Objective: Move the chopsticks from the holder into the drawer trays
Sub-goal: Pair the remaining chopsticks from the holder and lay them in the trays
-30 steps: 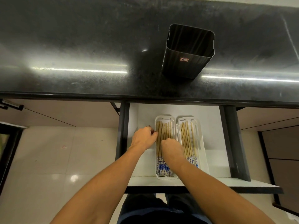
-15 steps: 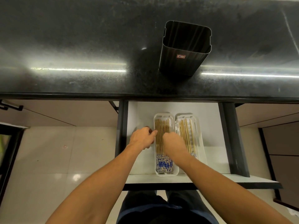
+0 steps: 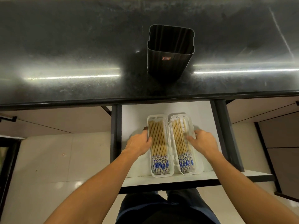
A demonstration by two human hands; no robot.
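Far ahead of both my hands runs the dark countertop (image 3: 64, 46), and on it, well beyond my reach line and roughly between the two hands, stands the black holder (image 3: 169, 52); from here it looks empty. Below, the white drawer (image 3: 137, 117) is pulled out toward me. Two white trays sit in it side by side, long axes running away from me. My left hand (image 3: 139, 143) curls loosely against the outer edge of the left tray (image 3: 159, 118), thumb on its rim, holding nothing that I can see. My right hand (image 3: 202, 141) rests half-open over the right tray (image 3: 198, 168), fingers spread on its chopsticks (image 3: 181, 143). The left tray's chopsticks (image 3: 157, 139) lie flat, patterned ends nearest me. I judge only squaring-up remains, each hand nearest its own tray.
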